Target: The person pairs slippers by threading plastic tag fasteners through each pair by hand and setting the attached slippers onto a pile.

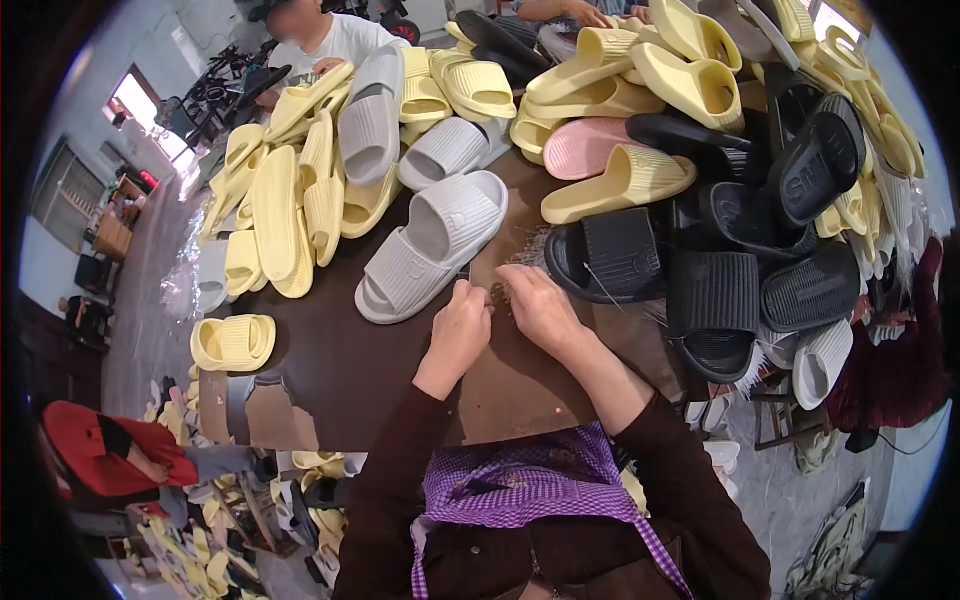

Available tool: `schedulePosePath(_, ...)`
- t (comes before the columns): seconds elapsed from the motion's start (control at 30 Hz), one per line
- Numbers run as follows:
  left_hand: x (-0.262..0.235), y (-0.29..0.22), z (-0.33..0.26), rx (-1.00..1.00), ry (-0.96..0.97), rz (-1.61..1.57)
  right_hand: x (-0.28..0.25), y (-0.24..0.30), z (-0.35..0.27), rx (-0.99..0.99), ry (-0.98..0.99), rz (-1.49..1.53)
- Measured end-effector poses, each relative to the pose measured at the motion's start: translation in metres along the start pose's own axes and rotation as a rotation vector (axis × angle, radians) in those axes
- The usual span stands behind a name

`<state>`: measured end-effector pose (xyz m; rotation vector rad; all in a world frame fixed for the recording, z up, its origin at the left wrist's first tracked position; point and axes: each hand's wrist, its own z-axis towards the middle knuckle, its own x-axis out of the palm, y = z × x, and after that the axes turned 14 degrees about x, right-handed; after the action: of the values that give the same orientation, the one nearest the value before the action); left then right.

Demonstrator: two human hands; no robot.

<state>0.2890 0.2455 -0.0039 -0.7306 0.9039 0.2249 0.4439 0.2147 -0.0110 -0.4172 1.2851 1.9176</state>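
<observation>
My left hand [459,325] is closed in a pinch over the brown tabletop. Whatever it grips, if anything, is too small to make out. Close beside it, my right hand [541,303] has its fingers bent together over small dark bits on the table, and its grip is hidden too. A pair of grey ribbed slides [430,245], set end to end, lies just beyond my left hand. To the right of my right hand sits a black slide [607,255] with a thin pale strand on it. Thin whitish strands [535,247] lie between the grey pair and the black slide.
Yellow slides [275,215] are heaped at the left and a single yellow one [233,343] sits apart. Yellow and black slides [712,300] pile up on the right. A person [325,45] is across the table [350,370]; another in red [120,450] is at lower left.
</observation>
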Motion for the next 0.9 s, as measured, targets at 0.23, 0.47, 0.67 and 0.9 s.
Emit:
schedulePosePath(0.23, -0.016, -0.002, -0.002, -0.088, -0.117, -0.118, 0.0, -0.011, -0.002, 0.049, 0.094, -0.107)
schedulePosePath(0.47, -0.079, 0.01, -0.038, -0.159, -0.29, 0.018, 0.008, -0.019, -0.001, 0.211, 0.114, -0.089)
schedulePosePath(0.67, -0.133, 0.055, -0.105, -0.23, -0.534, 0.132, 0.001, -0.016, -0.001, 0.226, 0.143, -0.125)
schedulePosePath(0.9, -0.176, 0.058, -0.169, -0.416, -0.794, -0.174, 0.003, -0.016, 0.0, 0.224, 0.176, -0.128)
